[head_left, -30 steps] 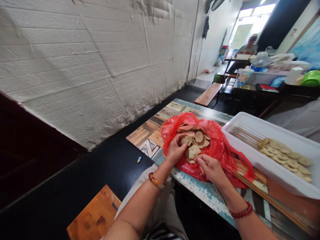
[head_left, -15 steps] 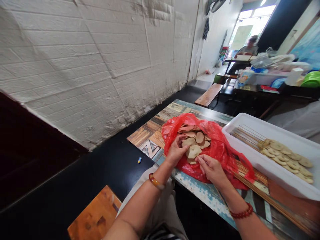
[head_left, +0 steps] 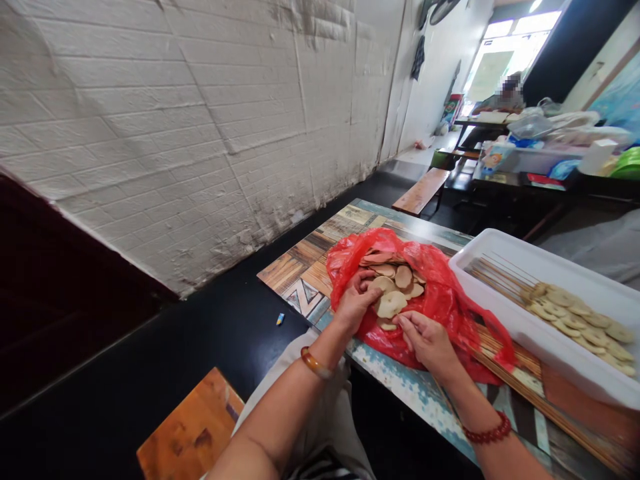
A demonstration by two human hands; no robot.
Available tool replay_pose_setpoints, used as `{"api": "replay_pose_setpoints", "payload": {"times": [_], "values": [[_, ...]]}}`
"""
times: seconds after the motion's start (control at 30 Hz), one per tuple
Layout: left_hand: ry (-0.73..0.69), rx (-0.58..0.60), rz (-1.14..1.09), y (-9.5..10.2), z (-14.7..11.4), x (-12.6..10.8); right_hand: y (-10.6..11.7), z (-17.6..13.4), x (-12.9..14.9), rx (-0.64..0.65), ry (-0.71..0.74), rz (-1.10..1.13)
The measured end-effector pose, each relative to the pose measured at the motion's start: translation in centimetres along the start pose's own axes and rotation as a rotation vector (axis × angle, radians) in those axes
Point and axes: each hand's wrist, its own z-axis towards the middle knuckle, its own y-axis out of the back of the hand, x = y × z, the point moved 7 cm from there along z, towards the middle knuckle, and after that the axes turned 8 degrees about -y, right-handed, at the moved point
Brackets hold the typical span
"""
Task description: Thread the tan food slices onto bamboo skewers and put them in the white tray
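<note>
In our left hand (head_left: 359,301), thumb and fingers are partly closed around the edge of pale, flat, roundish slices (head_left: 391,305) at the mouth of a crumpled red plastic bag (head_left: 437,267), while our right hand (head_left: 425,339) is pinched at the fingertips beside the lowest of them, seemingly on a thin wooden skewer (head_left: 447,401), though the palm hides most of it. More slices lie heaped inside the bag on the patterned, wood-look counter (head_left: 320,241), and beyond our right hand a white rectangular plastic tub (head_left: 505,317) holds skewered slices (head_left: 575,313).
</note>
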Motion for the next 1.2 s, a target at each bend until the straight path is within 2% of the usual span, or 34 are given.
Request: {"api": "replay_pose_setpoints", "payload": {"times": [0.17,0.43,0.97,1.2], "values": [[0.000,-0.058,-0.017,0.5,0.0,0.2,-0.3,0.1,-0.6,0.025,-0.037,0.000],[0.014,-0.098,-0.053,0.9,-0.1,0.3,-0.4,-0.2,0.0,0.021,-0.008,-0.037],[0.028,-0.105,-0.181,0.8,0.1,0.4,-0.5,-0.2,-0.5,0.026,-0.008,-0.051],[0.040,-0.144,-0.201,1.1,0.0,0.5,-0.5,-0.2,-0.3,0.036,-0.010,-0.049]]}}
